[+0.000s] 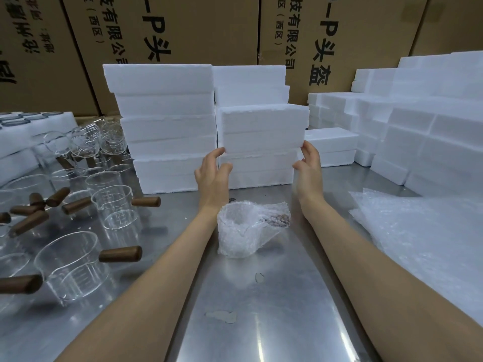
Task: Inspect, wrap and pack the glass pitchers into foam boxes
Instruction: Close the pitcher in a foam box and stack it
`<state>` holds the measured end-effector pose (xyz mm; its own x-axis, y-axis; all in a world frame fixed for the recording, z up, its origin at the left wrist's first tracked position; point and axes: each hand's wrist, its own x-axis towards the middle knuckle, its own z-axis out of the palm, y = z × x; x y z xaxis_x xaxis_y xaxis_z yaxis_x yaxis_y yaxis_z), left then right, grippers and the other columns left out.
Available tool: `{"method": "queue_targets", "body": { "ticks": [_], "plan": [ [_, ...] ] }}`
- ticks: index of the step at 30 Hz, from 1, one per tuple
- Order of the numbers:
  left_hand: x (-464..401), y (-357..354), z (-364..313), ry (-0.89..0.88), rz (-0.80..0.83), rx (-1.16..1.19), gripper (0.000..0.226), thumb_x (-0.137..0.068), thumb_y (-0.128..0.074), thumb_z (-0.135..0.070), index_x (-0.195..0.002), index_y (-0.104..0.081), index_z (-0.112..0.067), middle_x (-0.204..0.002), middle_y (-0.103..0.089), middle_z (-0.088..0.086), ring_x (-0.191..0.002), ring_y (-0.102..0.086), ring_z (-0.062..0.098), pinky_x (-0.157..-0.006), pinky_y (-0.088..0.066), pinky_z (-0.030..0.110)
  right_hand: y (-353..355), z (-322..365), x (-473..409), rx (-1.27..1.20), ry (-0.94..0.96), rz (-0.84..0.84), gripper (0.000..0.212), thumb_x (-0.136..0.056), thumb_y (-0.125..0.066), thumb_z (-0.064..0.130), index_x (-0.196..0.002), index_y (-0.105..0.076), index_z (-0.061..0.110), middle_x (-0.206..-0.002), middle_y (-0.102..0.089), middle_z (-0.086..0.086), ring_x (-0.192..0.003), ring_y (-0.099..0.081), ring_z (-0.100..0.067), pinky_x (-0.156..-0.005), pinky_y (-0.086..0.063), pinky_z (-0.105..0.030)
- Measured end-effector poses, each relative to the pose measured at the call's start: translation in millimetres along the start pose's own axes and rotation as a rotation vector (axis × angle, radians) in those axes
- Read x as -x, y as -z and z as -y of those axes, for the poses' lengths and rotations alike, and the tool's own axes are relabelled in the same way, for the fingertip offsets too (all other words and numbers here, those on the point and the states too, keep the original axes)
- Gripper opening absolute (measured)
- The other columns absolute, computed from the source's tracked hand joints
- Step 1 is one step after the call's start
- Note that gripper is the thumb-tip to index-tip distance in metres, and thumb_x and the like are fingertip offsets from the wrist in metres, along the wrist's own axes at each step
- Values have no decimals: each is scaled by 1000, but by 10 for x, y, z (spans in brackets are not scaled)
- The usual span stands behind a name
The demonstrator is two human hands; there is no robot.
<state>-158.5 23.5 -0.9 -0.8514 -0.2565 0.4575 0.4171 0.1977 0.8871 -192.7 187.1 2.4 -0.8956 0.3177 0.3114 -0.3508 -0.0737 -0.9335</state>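
Two hands frame one foam box [262, 128] at the frame's centre: the left hand [211, 173] touches its lower left corner with spread fingers, while the right hand [309, 165] pinches the lower right corner. Neither grip is clenched. A wrapped pitcher [247, 228] lies on the desk [261, 322] below, between the forearms. Best to take both ends squarely, since foam probably crumbles under pinching, then draw it clear of the stack [257, 168].
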Motion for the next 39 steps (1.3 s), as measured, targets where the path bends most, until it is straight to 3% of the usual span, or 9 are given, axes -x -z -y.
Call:
{"method": "queue_targets", "body": {
  "ticks": [4, 9, 15, 19, 21, 26, 30, 36, 39],
  "plan": [
    [37, -15, -39, -10, -10, 30, 57, -74, -36, -34, -128, -50, -22, -121, -47, -17, -115, -27, 2, -81, -23, 7, 34, 58, 63, -8, 19, -27, 55, -87, -37, -3, -135, -44, 23, -131, -46, 12, -126, -42, -11, -84, -34, -12],
    [102, -5, -83, -3, -14, 53, 52, -74, -37, -33, -123, -51, -22, -116, -47, -18, -110, -31, -1, -81, -24, 6, 58, 150, 136, -20, 48, -55, 53, -88, -37, -2, -135, -44, 23, -135, -46, 11, -127, -43, -17, -92, -34, -23],
    [218, 20, -212, -12, -5, 84, 40, -75, -38, -34, -112, -50, -24, -104, -45, -24, -98, -34, -16, -80, -27, 10, 81, 221, 312, -40, 47, -61, 53, -87, -38, -1, -134, -38, 25, -128, -42, 16, -118, -46, -17, -78, -34, -15],
    [366, 36, -266, -5, -20, 95, 38, -74, -40, -32, -110, -46, -20, -103, -44, -18, -101, -38, -3, -83, -30, 13, 120, 259, 467, -52, 41, -80, 46, -87, -38, -3, -122, -39, 27, -111, -44, 24, -86, -49, 16, -63, -37, -1],
    [436, 54, -288, -4, -42, 102, 38, -74, -41, -31, -109, -45, -17, -105, -45, -10, -100, -40, 9, -83, -31, 18, 141, 261, 535, -46, 43, -100, 43, -87, -38, -3, -118, -39, 27, -105, -44, 25, -69, -46, 22, -59, -35, 2],
    [629, 75, -370, -36, -33, 96, 34, -75, -45, -30, -106, -42, -16, -111, -42, 0, -100, -41, 16, -89, -36, 26, 179, 299, 690, -40, 38, -173, 37, -90, -38, 1, -115, -40, 27, -96, -44, 26, -63, -48, 19, -60, -40, -4],
    [743, 92, -422, -70, -31, 76, 30, -76, -45, -30, -104, -40, -18, -111, -42, -3, -102, -43, 16, -92, -38, 29, 220, 340, 776, -29, 22, -203, 39, -88, -37, 1, -116, -41, 28, -104, -46, 27, -90, -52, 0, -84, -43, -24],
    [874, 137, -367, -131, -88, -102, 27, -76, -51, -35, -89, -36, -16, -88, -36, -12, -85, -39, 11, -76, -33, 15, 287, 324, 880, 18, -22, -264, 38, -82, -33, 1, -106, -45, 27, -99, -51, 20, -90, -54, -8, -82, -44, -32],
    [872, 157, -335, -103, -92, -180, 28, -76, -51, -41, -81, -33, -20, -83, -34, -11, -80, -38, 10, -71, -32, 20, 277, 308, 886, 56, -75, -253, 35, -82, -32, 1, -104, -46, 25, -97, -53, 13, -91, -54, -13, -81, -44, -34]
  ]
}}
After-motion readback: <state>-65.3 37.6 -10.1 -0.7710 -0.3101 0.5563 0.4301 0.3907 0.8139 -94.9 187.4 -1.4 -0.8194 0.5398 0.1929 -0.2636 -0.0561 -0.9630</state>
